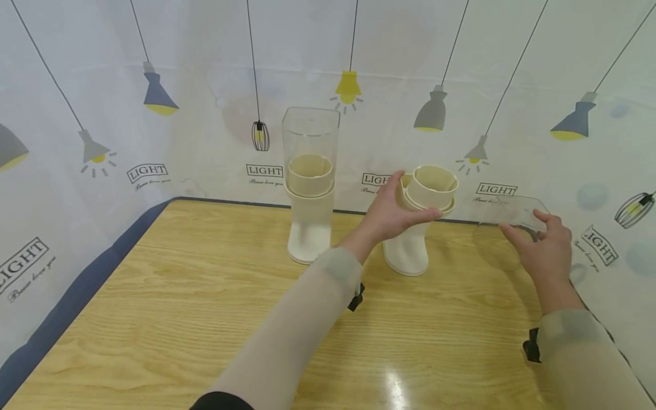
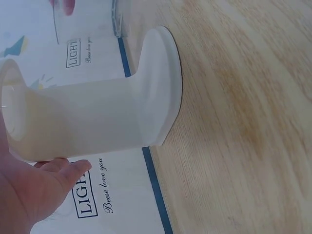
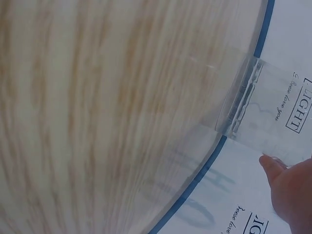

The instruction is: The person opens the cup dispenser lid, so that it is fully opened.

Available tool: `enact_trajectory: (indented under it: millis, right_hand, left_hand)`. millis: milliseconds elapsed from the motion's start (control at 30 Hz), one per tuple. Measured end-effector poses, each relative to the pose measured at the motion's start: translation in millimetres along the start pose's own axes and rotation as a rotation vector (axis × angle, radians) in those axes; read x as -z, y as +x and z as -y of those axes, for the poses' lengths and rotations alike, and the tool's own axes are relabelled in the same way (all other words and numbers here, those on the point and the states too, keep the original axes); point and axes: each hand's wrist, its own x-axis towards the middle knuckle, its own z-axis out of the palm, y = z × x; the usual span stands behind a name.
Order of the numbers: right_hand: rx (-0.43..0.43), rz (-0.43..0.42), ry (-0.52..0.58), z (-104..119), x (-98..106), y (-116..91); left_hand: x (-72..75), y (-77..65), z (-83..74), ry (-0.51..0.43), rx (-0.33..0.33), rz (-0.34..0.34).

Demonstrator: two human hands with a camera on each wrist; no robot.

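Head view: Nearest us, two pale sleeves (image 1: 287,324) reach over a wood-grained surface (image 1: 205,319) toward a pair of white stands and their clear parts. Beyond the right cuff, we see the right hand (image 1: 548,250) with thumb and forefinger set apart, pinching a see-through container (image 1: 515,206) between them. We find it just past those fingertips and toward the left, near the far right corner; the clear walls keep us from telling exactly how its long axis tilts.

Left of it, we see the left hand (image 1: 386,213) gripping the upper part of a white stand (image 1: 410,250), thumb laid across the near side beneath a cream ring (image 1: 433,195), the other fingers round its left side. The stand's long axis runs roughly upright, its ring facing up, its foot down at the surface in the left wrist view.

We judge that the next move turns on the gap between these two: the container hangs to the right of the ring, apart from it and not above it, with the right hand nearer the container and the left nearer the ring. Left of both, a second white stand (image 1: 311,222) carries an upright clear tube (image 1: 311,128). Farthest off, we see a lamp-print cloth (image 1: 307,45).
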Motion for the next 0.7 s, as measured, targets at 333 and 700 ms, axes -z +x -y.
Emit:
enact_trajectory:
  millis: [333,700]
  right_hand:
    - [-0.012,0.008,-0.001,1.6,-1.3,-0.3]
    - [0.003,-0.001,-0.009,5.3,1.1,-2.1]
  left_hand:
    - [-1.4,0.7,3.1,0.000,0.008,-0.003]
    - [-2.0,-1.5,1.5,-0.028,0.018,-0.009]
